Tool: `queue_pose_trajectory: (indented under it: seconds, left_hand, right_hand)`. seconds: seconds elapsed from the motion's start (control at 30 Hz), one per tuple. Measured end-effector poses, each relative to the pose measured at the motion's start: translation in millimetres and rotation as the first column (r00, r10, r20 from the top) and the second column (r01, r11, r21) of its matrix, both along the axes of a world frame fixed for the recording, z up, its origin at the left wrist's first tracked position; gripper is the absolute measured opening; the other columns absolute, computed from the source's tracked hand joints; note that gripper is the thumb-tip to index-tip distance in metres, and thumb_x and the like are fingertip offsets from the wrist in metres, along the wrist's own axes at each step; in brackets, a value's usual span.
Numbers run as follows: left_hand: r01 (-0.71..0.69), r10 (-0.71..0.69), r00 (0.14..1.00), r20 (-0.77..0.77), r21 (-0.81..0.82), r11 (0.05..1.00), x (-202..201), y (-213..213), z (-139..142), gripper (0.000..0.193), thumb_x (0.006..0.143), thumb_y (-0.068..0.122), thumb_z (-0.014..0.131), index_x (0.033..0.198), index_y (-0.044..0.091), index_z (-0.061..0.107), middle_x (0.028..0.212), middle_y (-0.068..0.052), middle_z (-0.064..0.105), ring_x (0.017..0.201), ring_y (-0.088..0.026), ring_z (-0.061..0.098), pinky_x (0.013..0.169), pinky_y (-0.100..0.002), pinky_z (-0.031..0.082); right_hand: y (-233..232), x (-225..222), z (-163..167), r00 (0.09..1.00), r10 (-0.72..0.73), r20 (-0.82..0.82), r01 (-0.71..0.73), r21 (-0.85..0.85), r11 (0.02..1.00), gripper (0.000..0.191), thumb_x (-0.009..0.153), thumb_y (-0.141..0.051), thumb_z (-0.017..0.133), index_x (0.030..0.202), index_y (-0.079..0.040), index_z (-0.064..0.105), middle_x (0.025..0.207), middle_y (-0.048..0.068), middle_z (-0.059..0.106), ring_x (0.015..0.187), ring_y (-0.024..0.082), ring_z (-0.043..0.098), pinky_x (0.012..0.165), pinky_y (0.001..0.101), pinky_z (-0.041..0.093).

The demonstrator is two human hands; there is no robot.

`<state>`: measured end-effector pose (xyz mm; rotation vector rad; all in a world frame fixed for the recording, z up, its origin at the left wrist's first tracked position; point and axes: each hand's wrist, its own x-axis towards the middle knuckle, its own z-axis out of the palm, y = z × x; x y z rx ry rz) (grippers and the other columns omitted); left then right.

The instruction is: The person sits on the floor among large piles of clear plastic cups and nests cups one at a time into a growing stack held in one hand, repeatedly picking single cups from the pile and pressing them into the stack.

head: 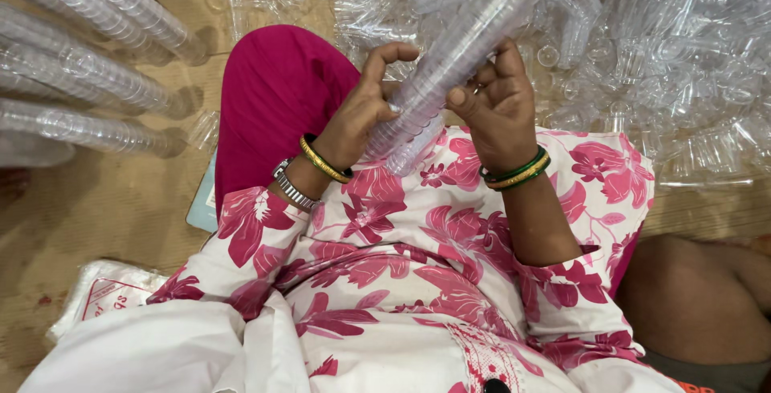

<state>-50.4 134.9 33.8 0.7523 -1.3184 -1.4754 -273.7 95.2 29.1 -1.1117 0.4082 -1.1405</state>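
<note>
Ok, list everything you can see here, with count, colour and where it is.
long nested stack of clear plastic cups: one, transparent, held in both hands at centre
finished cup stacks: several, transparent, lying on the mat at left
loose clear plastic cups: too many to count, heaped top and right
woven mat: one, tan, underneath
flat plastic bags: a small pile, white, lower left
left hand: gold bangle, metal watch
right hand: green and gold bangles

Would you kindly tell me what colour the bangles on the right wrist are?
Green and gold bangles, seen clearly in the head view.
</note>
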Motion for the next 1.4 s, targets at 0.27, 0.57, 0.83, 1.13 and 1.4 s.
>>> queue_pose_trajectory:
  seconds: [0.27,0.57,0.83,1.13,1.4]
  left_hand:
    - [-0.022,0.022,0.999,0.033,0.001,1.000,3,1,-3,0.057,0.087,0.001,0.046,0.143,0.008,0.036,0.134,-0.006,0.050,0.110,-0.014,0.061,0.093,-0.030,0.051]
    - [-0.057,0.059,0.990,0.127,-0.021,0.998,4,0,-11,0.038,0.091,0.001,0.049,0.128,0.009,0.043,0.113,-0.003,0.049,0.102,-0.010,0.050,0.090,-0.025,0.045]
    - [-0.259,0.271,0.943,0.193,-0.087,0.962,-13,-6,-16,0.018,0.112,0.022,0.057,0.108,0.008,0.046,0.095,0.003,0.041,0.086,-0.005,0.039,0.074,-0.023,0.038]
    - [-0.276,0.317,0.904,0.286,-0.176,0.945,-18,-2,8,0.039,0.103,0.008,0.054,0.140,0.010,0.042,0.109,-0.003,0.060,0.087,-0.009,0.059,0.078,-0.026,0.052]
    - [-0.184,0.301,0.868,0.396,-0.307,0.934,-16,3,23,0.044,0.110,0.011,0.051,0.152,0.015,0.042,0.127,-0.011,0.065,0.099,-0.018,0.068,0.090,-0.033,0.056]
  right_hand:
    - [1,3,-3,0.999,-0.012,0.030,0.008,0.148,0.989,0.066,0.098,0.001,0.074,0.152,-0.005,0.037,0.134,0.012,0.065,0.120,0.021,0.068,0.100,0.0356,0.062]
    - [0,4,-10,1.000,-0.028,-0.014,0.029,0.116,0.993,0.066,0.094,0.003,0.078,0.149,-0.004,0.041,0.131,0.010,0.066,0.119,0.019,0.067,0.099,0.0322,0.060]
    - [3,5,-7,0.999,-0.004,-0.046,0.006,0.060,0.998,0.070,0.092,0.003,0.081,0.149,-0.004,0.042,0.132,0.008,0.065,0.121,0.016,0.064,0.102,0.0301,0.056]
    - [5,7,-6,0.998,0.002,-0.059,0.002,0.071,0.997,0.074,0.091,0.002,0.081,0.152,-0.005,0.039,0.133,0.008,0.065,0.125,0.017,0.064,0.107,0.0329,0.055]
    - [5,6,-13,0.999,0.007,-0.049,-0.005,0.046,0.999,0.076,0.091,0.006,0.080,0.153,-0.006,0.038,0.137,0.007,0.063,0.128,0.018,0.062,0.111,0.0343,0.054]
